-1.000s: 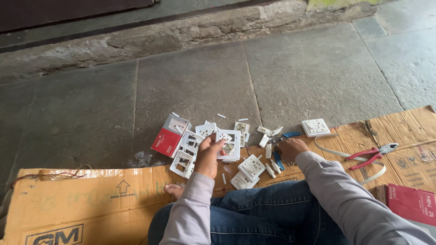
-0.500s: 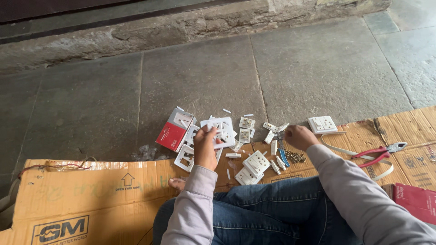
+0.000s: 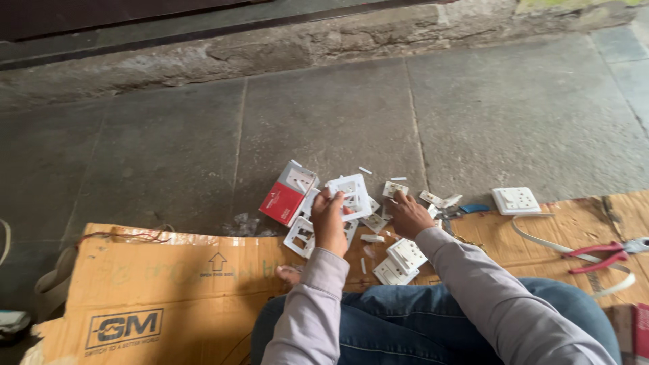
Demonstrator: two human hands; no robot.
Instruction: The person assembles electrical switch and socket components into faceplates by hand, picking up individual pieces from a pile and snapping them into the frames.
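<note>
Left hand lifts a white switch frame; right hand rests on the loose parts.

Left hand has its fingers pinched on the edge of a white plastic frame plate, held just above the pile on the stone floor, beside a red and white carton. Right hand lies on a small white socket part, fingers curled; whether they grip it, cannot tell. Judged: the plate is light, stiff, smooth thin plastic with open cut-outs, likely brittle at the bars. Best held by the outer rim, not the inner ribs.
</note>
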